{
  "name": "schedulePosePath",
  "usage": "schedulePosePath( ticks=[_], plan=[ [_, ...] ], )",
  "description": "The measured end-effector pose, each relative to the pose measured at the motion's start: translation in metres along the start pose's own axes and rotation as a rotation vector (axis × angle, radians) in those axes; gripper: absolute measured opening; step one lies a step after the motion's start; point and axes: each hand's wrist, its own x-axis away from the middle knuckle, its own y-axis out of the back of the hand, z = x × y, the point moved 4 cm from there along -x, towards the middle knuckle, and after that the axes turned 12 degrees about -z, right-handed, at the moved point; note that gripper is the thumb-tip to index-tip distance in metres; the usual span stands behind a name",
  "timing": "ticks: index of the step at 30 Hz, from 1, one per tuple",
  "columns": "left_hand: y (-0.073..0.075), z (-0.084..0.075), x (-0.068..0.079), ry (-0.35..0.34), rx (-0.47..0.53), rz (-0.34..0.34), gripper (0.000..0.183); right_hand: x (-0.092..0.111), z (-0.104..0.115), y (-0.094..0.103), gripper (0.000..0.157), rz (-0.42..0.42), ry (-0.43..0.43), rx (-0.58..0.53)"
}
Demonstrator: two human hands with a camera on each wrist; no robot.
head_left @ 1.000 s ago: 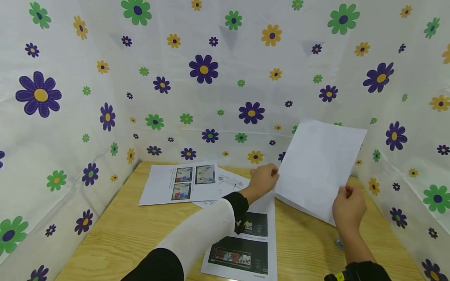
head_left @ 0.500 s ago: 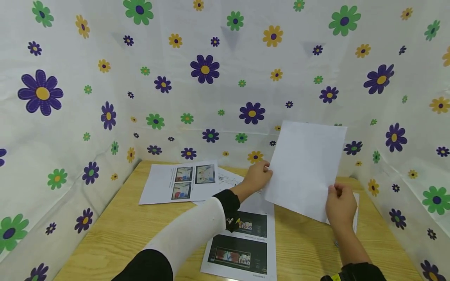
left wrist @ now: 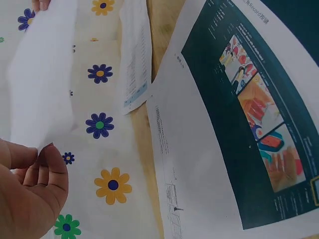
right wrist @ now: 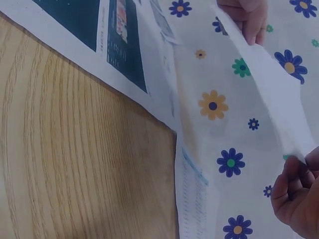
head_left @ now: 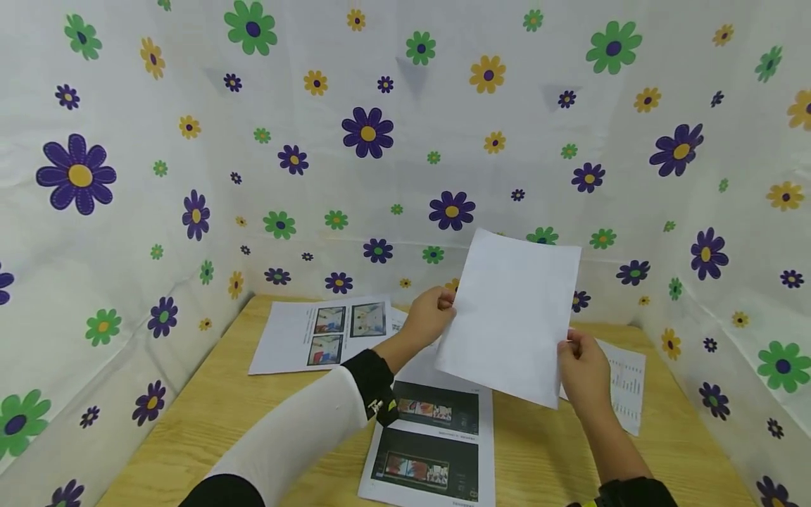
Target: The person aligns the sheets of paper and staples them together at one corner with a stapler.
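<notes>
In the head view both hands hold up white paper (head_left: 510, 317), blank on the side facing me and tilted above the table. My left hand (head_left: 427, 317) pinches its left edge between thumb and fingers. On the opposite edge, my right hand (head_left: 584, 373) grips low down near the corner. The left wrist view shows the left thumb and fingers (left wrist: 52, 167) closed on the paper's edge. Under and left of the held paper lies a sheet (head_left: 484, 451) printed with dark pictures, partly covered by the left arm.
At the back left lies a sheet with three framed pictures (head_left: 329, 331), overlapping another paper behind the left hand. A sheet with rows of print (head_left: 627, 384) lies right of the right hand. Flower-patterned cloth (head_left: 380, 176) walls in the wooden table (head_left: 209, 415) at the back and sides.
Both hands have carried the blank paper to the left. The sheet with rows of print at the right has come into view. The printed sheets on the table stay put.
</notes>
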Motion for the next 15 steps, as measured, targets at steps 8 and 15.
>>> schedulePosePath(
  ticks=[8, 15],
  plan=[
    [0.023, 0.002, 0.014, -0.002, 0.022, 0.043, 0.017, 0.002, 0.006, -0.008, 0.04, 0.056, -0.009, -0.015],
    [0.037, 0.005, 0.027, 0.071, 0.091, 0.105, 0.021, 0.004, 0.008, -0.013, 0.042, 0.078, -0.014, -0.024]
  ],
)
